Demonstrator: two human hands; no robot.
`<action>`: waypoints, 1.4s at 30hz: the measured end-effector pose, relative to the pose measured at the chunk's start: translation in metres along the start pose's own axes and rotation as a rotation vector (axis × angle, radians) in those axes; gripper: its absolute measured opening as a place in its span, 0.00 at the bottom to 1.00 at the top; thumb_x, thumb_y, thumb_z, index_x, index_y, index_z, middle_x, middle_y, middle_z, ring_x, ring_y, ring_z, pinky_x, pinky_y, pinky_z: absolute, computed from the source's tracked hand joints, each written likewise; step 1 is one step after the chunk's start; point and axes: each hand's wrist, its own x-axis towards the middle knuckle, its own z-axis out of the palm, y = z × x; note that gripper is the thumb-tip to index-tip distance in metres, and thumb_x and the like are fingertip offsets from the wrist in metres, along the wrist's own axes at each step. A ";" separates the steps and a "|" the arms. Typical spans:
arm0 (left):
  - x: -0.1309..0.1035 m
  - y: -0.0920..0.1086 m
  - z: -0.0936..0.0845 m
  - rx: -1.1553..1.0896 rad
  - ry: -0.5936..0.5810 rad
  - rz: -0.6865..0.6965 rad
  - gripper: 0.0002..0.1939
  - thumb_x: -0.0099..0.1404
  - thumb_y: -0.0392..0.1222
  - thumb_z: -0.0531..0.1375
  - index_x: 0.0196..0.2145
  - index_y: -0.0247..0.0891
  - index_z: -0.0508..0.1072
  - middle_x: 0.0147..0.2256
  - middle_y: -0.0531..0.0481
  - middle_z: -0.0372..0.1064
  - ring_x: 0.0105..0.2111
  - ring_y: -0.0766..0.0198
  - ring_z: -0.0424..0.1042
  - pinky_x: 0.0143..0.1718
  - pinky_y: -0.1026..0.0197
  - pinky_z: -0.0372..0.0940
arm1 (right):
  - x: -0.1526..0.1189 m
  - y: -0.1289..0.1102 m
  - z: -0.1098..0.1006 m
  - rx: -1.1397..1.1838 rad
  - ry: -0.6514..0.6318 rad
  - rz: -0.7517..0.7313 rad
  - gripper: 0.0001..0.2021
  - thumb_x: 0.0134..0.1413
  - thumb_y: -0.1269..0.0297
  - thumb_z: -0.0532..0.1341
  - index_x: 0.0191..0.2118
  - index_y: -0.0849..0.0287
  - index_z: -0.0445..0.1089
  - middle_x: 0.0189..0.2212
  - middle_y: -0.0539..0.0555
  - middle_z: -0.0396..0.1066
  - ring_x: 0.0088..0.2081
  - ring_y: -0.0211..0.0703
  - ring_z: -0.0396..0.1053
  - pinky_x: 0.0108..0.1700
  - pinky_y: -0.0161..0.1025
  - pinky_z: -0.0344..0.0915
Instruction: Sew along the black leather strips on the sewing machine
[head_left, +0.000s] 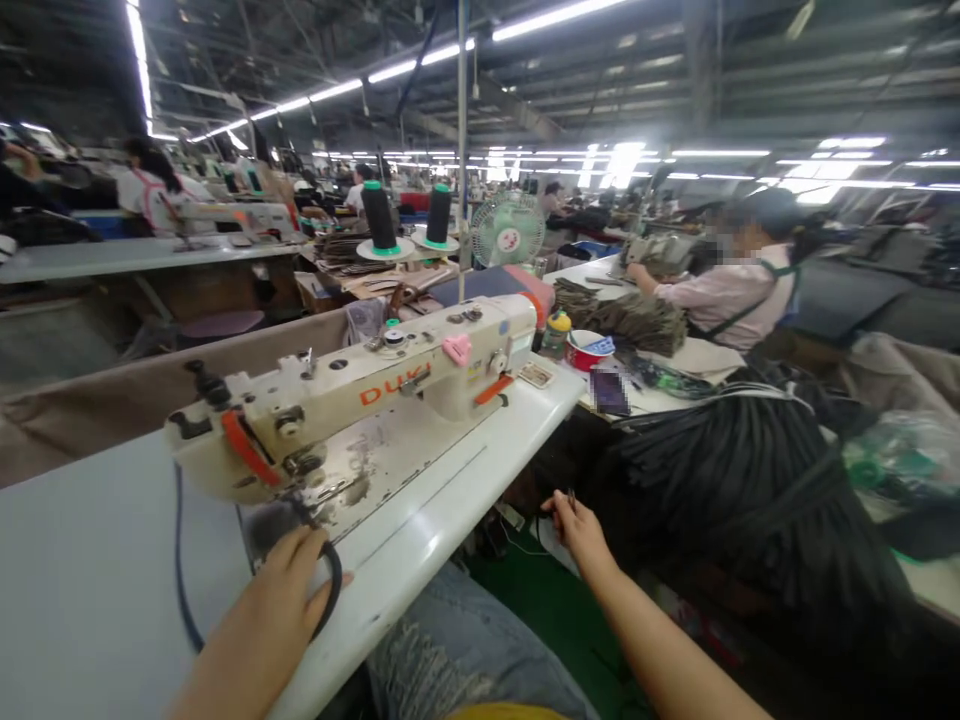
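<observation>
From the head view, my left hand (289, 590) rests flat on the white table (82, 590), fingers curled over a black strap (332, 580) that loops just under the needle end of the sewing machine (360, 400). The strap lies right under my fingers — touching them. My right hand (576, 525) hangs off the table's edge, fingers pinched narrow on something thin and dark; I cannot tell what. Beside it sits a big pile of black straps (742, 480). A co-worker (739, 285) sits beyond the pile.
</observation>
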 end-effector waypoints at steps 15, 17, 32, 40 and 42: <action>-0.012 -0.043 0.047 0.052 0.039 0.069 0.25 0.66 0.57 0.56 0.54 0.39 0.73 0.54 0.38 0.73 0.52 0.43 0.76 0.54 0.48 0.73 | 0.070 0.021 -0.111 0.165 0.590 0.193 0.14 0.69 0.54 0.62 0.39 0.61 0.70 0.26 0.44 0.67 0.21 0.29 0.60 0.21 0.29 0.60; -0.013 -0.054 0.056 0.046 0.048 0.064 0.24 0.67 0.55 0.55 0.53 0.38 0.73 0.54 0.37 0.73 0.53 0.44 0.76 0.54 0.48 0.74 | 0.073 0.020 -0.117 0.127 0.598 0.184 0.15 0.69 0.54 0.62 0.38 0.61 0.70 0.26 0.44 0.67 0.21 0.30 0.61 0.22 0.29 0.61; -0.017 -0.064 0.080 0.085 0.046 0.066 0.21 0.69 0.49 0.51 0.51 0.39 0.77 0.53 0.40 0.74 0.54 0.47 0.74 0.57 0.48 0.71 | -0.023 0.108 -0.016 -0.097 0.070 0.302 0.16 0.64 0.58 0.67 0.28 0.61 0.69 0.18 0.40 0.64 0.17 0.29 0.59 0.21 0.29 0.60; -0.014 -0.071 0.089 0.186 0.125 0.114 0.20 0.71 0.48 0.51 0.49 0.37 0.77 0.51 0.39 0.75 0.46 0.50 0.77 0.48 0.53 0.73 | 0.053 0.054 -0.084 0.046 0.380 0.207 0.20 0.71 0.46 0.56 0.42 0.61 0.70 0.23 0.42 0.63 0.18 0.29 0.55 0.20 0.29 0.56; -0.014 -0.078 0.098 0.179 0.180 0.142 0.19 0.70 0.48 0.52 0.49 0.37 0.77 0.51 0.39 0.76 0.43 0.51 0.78 0.45 0.54 0.74 | 0.056 0.050 -0.085 0.041 0.412 0.202 0.21 0.72 0.45 0.55 0.41 0.60 0.70 0.23 0.42 0.63 0.18 0.29 0.56 0.21 0.30 0.58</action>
